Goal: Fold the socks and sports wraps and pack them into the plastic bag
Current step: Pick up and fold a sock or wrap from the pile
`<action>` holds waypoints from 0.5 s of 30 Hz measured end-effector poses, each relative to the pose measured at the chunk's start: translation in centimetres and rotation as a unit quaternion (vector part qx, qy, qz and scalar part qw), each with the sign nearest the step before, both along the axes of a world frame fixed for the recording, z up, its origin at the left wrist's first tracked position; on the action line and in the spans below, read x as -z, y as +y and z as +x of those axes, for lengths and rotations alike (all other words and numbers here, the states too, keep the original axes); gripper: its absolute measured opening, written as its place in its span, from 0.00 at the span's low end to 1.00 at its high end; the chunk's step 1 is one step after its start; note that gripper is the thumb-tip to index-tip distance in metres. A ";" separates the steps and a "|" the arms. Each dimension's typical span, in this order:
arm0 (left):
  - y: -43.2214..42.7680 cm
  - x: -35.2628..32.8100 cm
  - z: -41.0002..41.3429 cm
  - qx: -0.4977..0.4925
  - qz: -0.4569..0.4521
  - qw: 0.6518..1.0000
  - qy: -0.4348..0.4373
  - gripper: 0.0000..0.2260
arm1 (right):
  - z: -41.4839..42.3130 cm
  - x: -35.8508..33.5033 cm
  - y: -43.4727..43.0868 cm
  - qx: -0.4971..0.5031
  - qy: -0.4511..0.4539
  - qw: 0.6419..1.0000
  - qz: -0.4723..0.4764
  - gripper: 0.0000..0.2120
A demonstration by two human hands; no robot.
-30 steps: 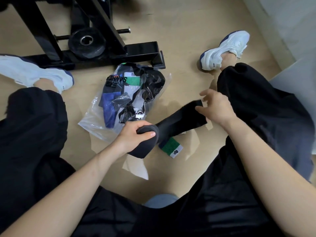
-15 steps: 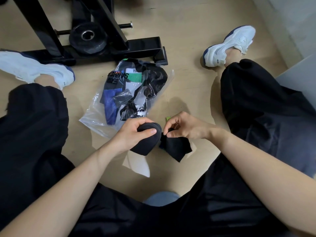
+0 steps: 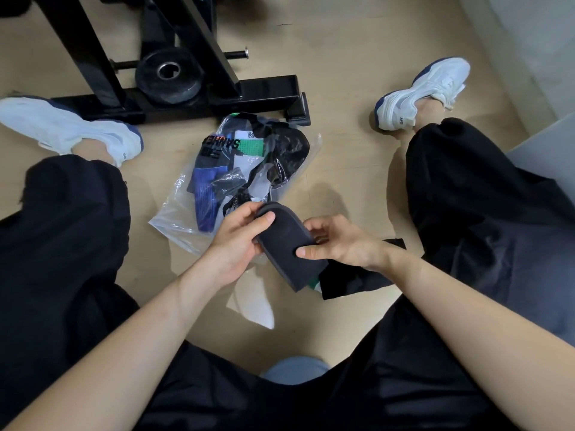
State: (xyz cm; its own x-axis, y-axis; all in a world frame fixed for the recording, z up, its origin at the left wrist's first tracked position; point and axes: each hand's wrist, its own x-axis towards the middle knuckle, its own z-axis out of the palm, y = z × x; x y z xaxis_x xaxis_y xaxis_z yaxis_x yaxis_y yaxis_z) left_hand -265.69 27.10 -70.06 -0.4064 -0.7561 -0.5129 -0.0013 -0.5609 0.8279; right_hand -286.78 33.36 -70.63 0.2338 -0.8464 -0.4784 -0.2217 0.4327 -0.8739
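Note:
A black sports wrap [image 3: 287, 244], folded into a flat pad, is held above the floor by both hands. My left hand [image 3: 239, 241] grips its left side, thumb on top. My right hand [image 3: 339, 244] pinches its right edge. The wrap's loose black tail [image 3: 351, 279] trails on the floor under my right wrist, and a green-and-white tag [image 3: 315, 284] peeks out beneath the pad. The clear plastic bag [image 3: 177, 219] lies just beyond my hands. It holds blue, black, white and green socks and wraps [image 3: 236, 169].
I sit on a wooden floor with legs in black trousers spread to both sides and white sneakers [image 3: 420, 91] on my feet. A black metal gym frame [image 3: 217, 98] with a weight plate [image 3: 169, 74] stands behind the bag. A grey wall rises at the right.
The wrap was stretched out between my hands, then folded over. My right hand came in beside the left, and both now hold the folded pad, lifted slightly.

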 end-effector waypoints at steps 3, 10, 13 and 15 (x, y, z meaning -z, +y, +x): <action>-0.5 -0.1 0.2 -0.056 0.012 0.998 0.008 0.07 | -0.3 -0.1 -0.2 0.050 -0.014 0.998 -0.022 0.09; -0.9 -0.1 0.5 -0.066 0.005 0.997 -0.040 0.03 | -0.8 -0.7 -0.8 0.114 0.034 0.987 -0.111 0.11; -0.8 0.0 0.3 -0.075 -0.013 0.996 -0.036 0.01 | -0.4 -1.4 -0.8 0.107 0.000 0.988 -0.107 0.10; -1.1 0.2 0.4 -0.110 -0.024 0.993 -0.045 0.02 | -0.5 -1.5 -0.7 0.079 0.004 0.993 -0.092 0.12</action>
